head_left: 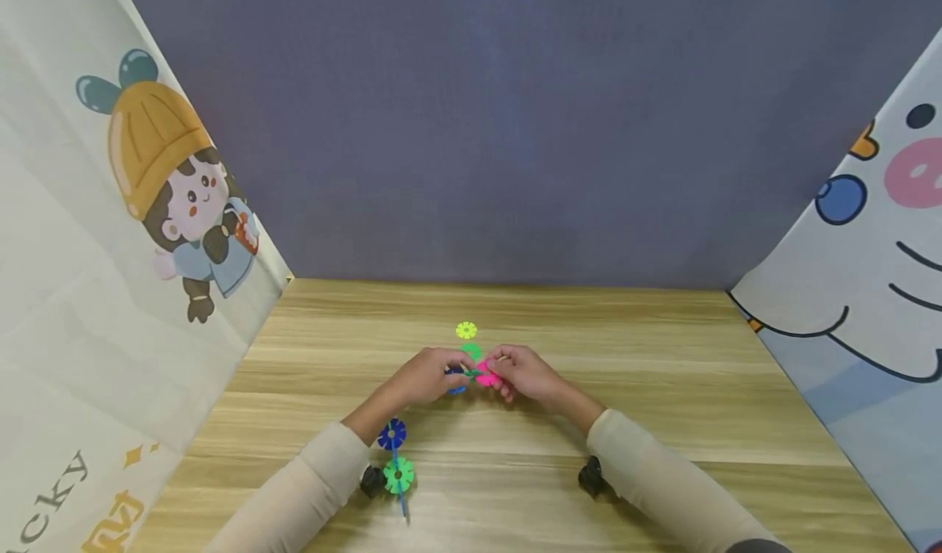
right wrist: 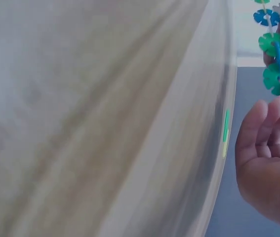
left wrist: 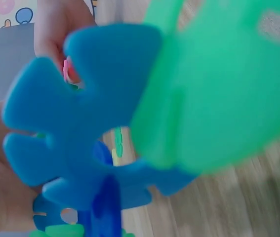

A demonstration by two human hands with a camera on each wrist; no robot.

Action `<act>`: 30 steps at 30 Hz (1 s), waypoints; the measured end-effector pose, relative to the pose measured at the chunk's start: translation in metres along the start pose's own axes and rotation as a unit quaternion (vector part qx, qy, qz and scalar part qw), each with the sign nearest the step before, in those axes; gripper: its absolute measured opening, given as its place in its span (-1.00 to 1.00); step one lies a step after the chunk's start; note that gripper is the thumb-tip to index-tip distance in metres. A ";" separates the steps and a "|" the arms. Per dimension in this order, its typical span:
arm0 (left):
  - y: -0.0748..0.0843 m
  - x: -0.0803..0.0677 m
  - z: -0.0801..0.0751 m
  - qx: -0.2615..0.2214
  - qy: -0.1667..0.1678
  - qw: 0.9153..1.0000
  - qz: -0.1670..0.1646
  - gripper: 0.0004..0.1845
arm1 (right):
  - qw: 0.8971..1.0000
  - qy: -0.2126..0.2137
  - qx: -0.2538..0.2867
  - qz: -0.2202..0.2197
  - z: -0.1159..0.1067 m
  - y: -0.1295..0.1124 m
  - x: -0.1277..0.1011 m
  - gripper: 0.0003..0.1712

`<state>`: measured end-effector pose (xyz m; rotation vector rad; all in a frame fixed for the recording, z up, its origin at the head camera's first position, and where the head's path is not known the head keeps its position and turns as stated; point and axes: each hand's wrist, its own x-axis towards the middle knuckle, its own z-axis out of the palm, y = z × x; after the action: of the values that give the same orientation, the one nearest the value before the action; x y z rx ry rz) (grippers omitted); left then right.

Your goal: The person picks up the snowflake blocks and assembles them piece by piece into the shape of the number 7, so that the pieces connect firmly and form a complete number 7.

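Observation:
My left hand [head_left: 432, 375] pinches a green snowflake disc [right wrist: 276, 79] at the end of a chain of slotted plastic discs. My right hand [head_left: 536, 377] holds a pink disc [head_left: 486, 375] by its edge, meeting the green disc between the two hands. Under the left wrist the chain runs on to a dark blue disc [head_left: 392, 433] and a bright green disc [head_left: 399, 476]. In the left wrist view, a blue disc [left wrist: 115, 64] and a blurred green disc [left wrist: 219, 98] fill much of the picture. Fingers partly hide the join.
A yellow disc [head_left: 466, 330] and another green disc [head_left: 472, 349] lie on the wooden table [head_left: 625, 332] beyond the hands. A grey panel [head_left: 471, 128] rises behind the table, and printed cloths hang at both sides. Black devices [head_left: 591, 477] sit at the wrists.

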<state>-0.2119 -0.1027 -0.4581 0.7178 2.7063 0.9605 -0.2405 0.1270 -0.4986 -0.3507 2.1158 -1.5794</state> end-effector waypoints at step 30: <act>-0.009 -0.013 -0.005 -0.003 -0.008 1.000 -0.017 -0.82 | 0.948 0.082 -0.285 -0.117 0.003 -0.002 0.052 -0.70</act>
<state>-0.2056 -0.1181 -0.4593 0.6719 2.6906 0.9507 -0.2833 0.0995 -0.5092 -0.7023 2.7285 -1.1046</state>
